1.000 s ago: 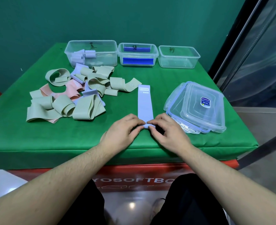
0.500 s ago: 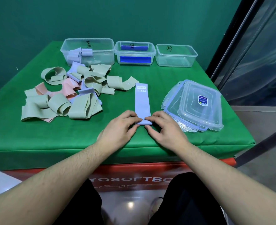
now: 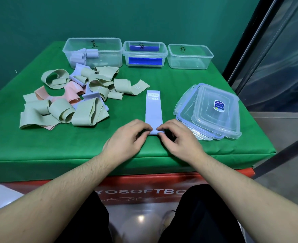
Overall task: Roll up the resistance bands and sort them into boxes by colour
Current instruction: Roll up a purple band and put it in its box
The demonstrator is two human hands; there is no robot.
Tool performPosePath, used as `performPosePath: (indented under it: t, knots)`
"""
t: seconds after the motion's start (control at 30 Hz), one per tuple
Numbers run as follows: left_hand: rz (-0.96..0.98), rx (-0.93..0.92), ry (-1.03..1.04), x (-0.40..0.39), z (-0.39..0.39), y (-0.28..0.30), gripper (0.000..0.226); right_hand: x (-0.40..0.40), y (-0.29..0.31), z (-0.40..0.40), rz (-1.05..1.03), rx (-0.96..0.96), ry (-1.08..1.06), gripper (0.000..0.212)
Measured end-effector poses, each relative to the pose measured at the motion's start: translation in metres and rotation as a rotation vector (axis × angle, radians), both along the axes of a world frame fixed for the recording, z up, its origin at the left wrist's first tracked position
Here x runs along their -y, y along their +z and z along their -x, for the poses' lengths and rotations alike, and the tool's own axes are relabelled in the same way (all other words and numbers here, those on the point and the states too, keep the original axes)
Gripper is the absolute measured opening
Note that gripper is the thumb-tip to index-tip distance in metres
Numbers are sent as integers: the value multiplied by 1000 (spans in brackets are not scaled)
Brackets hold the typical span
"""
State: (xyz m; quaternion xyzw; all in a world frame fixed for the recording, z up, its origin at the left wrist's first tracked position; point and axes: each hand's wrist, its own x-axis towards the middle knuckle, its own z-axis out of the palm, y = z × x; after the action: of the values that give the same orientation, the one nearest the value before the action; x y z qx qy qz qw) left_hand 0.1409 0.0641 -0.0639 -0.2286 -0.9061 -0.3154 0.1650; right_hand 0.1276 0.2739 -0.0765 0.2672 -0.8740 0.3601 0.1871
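- Head view: blue band (image 3: 153, 109) lies flat on green table (image 3: 57, 146), long axis 12–6 o'clock, near end rolled.
- Left hand (image 3: 127, 139) and right hand (image 3: 178, 139) pinch that roll from 9 and 3 o'clock, fingers curled.
- Loose pile (image 3: 74, 99) of green, pink, blue bands at 10 o'clock.
- Three boxes at 12 o'clock: left box (image 3: 109, 50) holds blue rolls; middle box (image 3: 164, 55); right box (image 3: 209, 57).
- Lids (image 3: 223, 123) stacked at 3 o'clock, just beside right hand.
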Motion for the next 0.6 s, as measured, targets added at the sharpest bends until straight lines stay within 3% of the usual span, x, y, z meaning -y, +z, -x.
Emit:
performPosePath:
  t: [0.5,0.6]
  knots:
    - [23,11,50,-1,2,-1,20,1,-2,3,-34,-13,-20,23]
    - [35,-14,63,-2,3,-1,21,1,-1,4,-31,-30,-11,15]
